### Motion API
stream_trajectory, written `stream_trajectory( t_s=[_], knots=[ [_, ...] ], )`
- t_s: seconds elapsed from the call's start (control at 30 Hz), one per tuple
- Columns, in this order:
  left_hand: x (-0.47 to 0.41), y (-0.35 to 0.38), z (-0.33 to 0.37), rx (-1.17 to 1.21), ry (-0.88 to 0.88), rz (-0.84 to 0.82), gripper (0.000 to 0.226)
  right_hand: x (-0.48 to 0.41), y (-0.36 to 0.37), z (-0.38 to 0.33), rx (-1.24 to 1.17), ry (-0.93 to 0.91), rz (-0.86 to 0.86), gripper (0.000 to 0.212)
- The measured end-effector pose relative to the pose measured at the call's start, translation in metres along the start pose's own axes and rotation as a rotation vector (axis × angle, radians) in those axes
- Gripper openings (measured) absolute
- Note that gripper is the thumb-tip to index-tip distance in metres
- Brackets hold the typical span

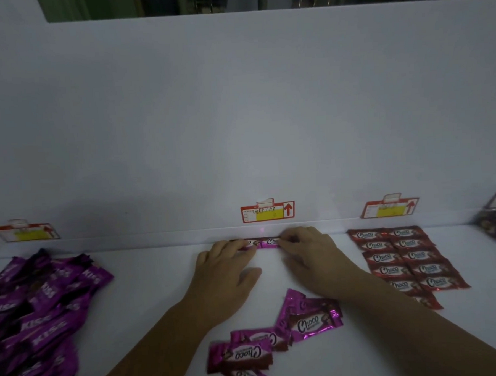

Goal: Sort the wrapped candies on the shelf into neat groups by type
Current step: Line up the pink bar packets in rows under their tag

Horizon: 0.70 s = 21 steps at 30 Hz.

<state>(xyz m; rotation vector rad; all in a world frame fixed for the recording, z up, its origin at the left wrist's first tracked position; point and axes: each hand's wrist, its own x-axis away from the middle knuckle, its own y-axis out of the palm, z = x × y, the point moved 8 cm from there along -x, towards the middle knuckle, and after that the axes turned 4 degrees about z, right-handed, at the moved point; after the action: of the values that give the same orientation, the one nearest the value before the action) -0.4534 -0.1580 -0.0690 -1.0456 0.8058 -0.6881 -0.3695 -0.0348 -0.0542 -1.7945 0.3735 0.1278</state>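
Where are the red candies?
In the head view, the red candies lie in two neat columns on the right of the white shelf, just beyond the right hand, under a price tag.

Both my forearms reached forward, the left forearm (162, 336) angling in from the lower left and the right forearm (421, 331) from the lower right. My left hand (225, 271) lay palm down, its fingers (238, 247) fairly straight and resting on a pink candy wrapper (268, 242), thumb (250, 274) spread to the side. My right hand (310, 256) was arched, knuckles raised, fingertips (287, 240) bent down onto the same wrapper's other end; a pinch could not be made out.
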Motion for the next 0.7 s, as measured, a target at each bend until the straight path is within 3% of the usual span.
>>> stream_trajectory(
  t_s=[0.1,0.17,0.27,0.4,0.57,0.7],
  knots=[
    [0.001,-0.006,0.002,0.061,0.024,0.042,0.045,0.001,-0.02,0.001,-0.116,0.068,0.09,0.039],
    [0.0,-0.013,0.003,0.088,0.028,0.063,0.043,0.002,-0.041,0.001,-0.189,0.131,0.124,0.026],
    [-0.002,-0.026,0.011,0.252,0.03,0.094,0.032,0.01,-0.054,-0.011,-0.276,0.138,-0.113,0.011],
    [0.004,-0.019,0.031,0.478,-0.036,-0.195,0.013,0.044,-0.038,-0.032,-0.167,0.062,-0.483,0.02],
    [0.014,-0.006,0.051,0.487,-0.042,-0.407,0.017,0.057,-0.028,-0.029,-0.062,0.049,-0.474,0.026],
    [0.014,-0.003,0.049,0.451,-0.081,-0.422,0.025,0.056,-0.029,-0.025,-0.255,0.096,-0.499,0.019]
  ],
)
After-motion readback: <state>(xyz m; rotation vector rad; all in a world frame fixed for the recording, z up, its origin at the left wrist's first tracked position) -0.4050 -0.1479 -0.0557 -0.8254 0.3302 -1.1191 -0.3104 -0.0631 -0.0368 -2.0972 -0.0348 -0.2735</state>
